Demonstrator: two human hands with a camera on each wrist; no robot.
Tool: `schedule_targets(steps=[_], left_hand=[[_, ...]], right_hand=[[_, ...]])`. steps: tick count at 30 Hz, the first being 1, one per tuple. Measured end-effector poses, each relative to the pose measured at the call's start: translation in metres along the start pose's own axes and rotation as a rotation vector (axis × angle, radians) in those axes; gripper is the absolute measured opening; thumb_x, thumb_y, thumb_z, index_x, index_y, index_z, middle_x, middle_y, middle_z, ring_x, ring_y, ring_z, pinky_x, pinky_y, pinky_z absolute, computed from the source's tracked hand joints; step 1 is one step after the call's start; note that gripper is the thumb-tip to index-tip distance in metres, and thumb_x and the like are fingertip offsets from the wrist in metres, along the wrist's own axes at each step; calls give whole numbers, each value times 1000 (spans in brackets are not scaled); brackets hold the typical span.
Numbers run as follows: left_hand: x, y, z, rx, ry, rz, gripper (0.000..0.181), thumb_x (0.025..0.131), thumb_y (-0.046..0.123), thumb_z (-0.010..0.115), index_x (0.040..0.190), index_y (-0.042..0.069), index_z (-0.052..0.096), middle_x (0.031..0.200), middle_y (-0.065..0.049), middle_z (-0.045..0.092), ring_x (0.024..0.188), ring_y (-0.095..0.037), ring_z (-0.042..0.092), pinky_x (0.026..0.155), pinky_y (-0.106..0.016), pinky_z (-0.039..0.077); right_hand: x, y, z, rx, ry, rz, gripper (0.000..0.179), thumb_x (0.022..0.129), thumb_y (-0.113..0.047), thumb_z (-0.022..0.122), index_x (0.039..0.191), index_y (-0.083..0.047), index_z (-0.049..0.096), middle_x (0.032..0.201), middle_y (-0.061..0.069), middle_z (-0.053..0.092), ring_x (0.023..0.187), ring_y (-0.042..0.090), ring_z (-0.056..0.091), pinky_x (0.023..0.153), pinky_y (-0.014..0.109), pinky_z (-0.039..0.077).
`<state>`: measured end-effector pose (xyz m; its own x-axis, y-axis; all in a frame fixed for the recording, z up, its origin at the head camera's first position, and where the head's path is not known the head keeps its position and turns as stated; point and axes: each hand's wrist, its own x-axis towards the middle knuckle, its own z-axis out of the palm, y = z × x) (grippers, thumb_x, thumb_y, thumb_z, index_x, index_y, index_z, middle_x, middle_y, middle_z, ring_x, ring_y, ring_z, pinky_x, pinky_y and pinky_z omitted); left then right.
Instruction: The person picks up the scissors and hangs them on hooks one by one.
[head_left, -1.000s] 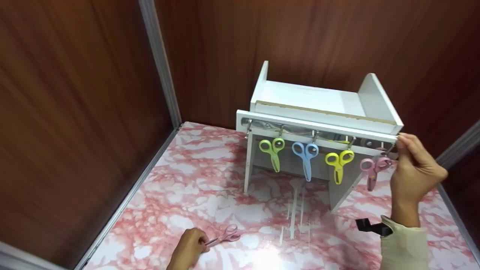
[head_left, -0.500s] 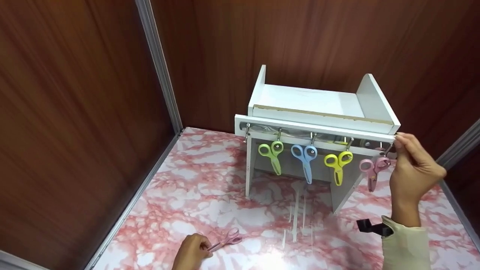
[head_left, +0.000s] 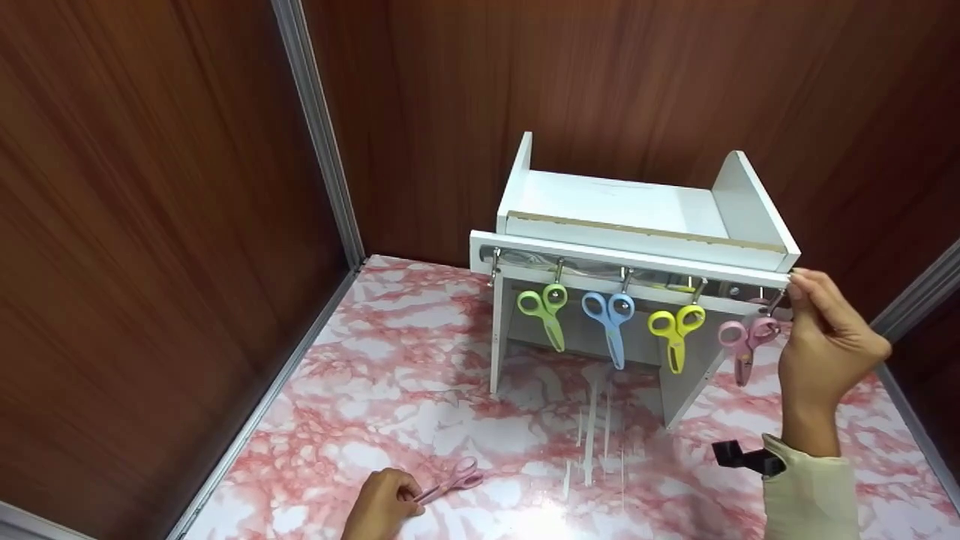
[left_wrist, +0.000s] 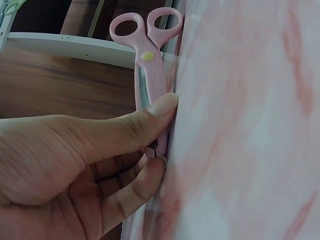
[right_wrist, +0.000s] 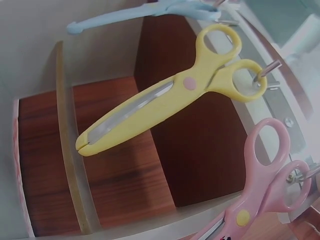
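Note:
My left hand (head_left: 384,501) pinches a pair of pink scissors (head_left: 454,481) by the blade end, low over the marbled tabletop. In the left wrist view, thumb and finger clasp the tip, and the handles of the pink scissors (left_wrist: 150,60) point away from the hand. My right hand (head_left: 829,352) pinches the right end of the white hook rail (head_left: 630,259). From its metal hooks hang green scissors (head_left: 551,315), blue scissors (head_left: 611,322), yellow scissors (head_left: 676,337) and a second pair of pink scissors (head_left: 744,349). The leftmost hook (head_left: 495,262) bears nothing.
Behind the rail stands a white shelf unit (head_left: 615,199) with raised sides and two legs. Pale scratch-like streaks (head_left: 590,435) mark the marbled tabletop (head_left: 337,390) in front. Dark wood panels (head_left: 165,225) with metal edges close in the left, back and right.
The view has shifted slightly, so the shelf and left hand appear a little lower. Both hands keep their grips, and the scissors hang as before.

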<state>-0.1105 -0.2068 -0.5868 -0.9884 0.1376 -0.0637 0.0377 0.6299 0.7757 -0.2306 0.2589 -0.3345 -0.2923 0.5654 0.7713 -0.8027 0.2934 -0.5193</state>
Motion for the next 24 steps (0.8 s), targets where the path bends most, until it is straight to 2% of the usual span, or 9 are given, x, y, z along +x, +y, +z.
schedule_targets(steps=[3,8,10,15,19,24], left_hand=[[0,0,1,13,19,25,15,67,4,81,72,10,69,67,6,55,61,-5,49,52,-19,44],[0,0,3,-25,57,75,15,65,2,81,70,8,69,65,5,55,58,-2,47,50,-19,43],[2,1,4,-64,62,72,14,66,2,81,72,8,70,66,4,57,58,-3,48,50,-19,44],[7,8,4,-144,74,16,11,71,1,78,78,7,72,68,4,60,62,-9,53,52,-20,47],[10,15,3,-179,140,-1,13,70,1,79,80,5,72,72,2,63,65,-11,55,56,-20,50],[15,25,3,-278,209,7,15,72,6,80,85,4,73,76,-1,66,69,-13,59,60,-21,53]], right_hand=[[0,0,0,9,4,-2,12,74,10,74,81,17,69,88,29,67,84,32,65,80,31,56],[0,0,1,2,1,-6,10,74,10,73,81,16,69,88,27,68,85,33,65,80,32,56],[0,1,0,3,-1,-8,10,74,10,73,81,16,69,88,27,68,85,33,66,80,32,56],[1,1,1,0,-5,-25,9,74,11,73,81,16,69,88,27,68,84,33,66,80,32,56],[1,1,2,-7,-14,-33,9,74,11,73,81,15,69,88,26,68,84,33,66,79,31,56],[1,0,-1,-29,-11,-33,9,75,10,73,82,14,70,88,25,69,86,33,66,79,31,56]])
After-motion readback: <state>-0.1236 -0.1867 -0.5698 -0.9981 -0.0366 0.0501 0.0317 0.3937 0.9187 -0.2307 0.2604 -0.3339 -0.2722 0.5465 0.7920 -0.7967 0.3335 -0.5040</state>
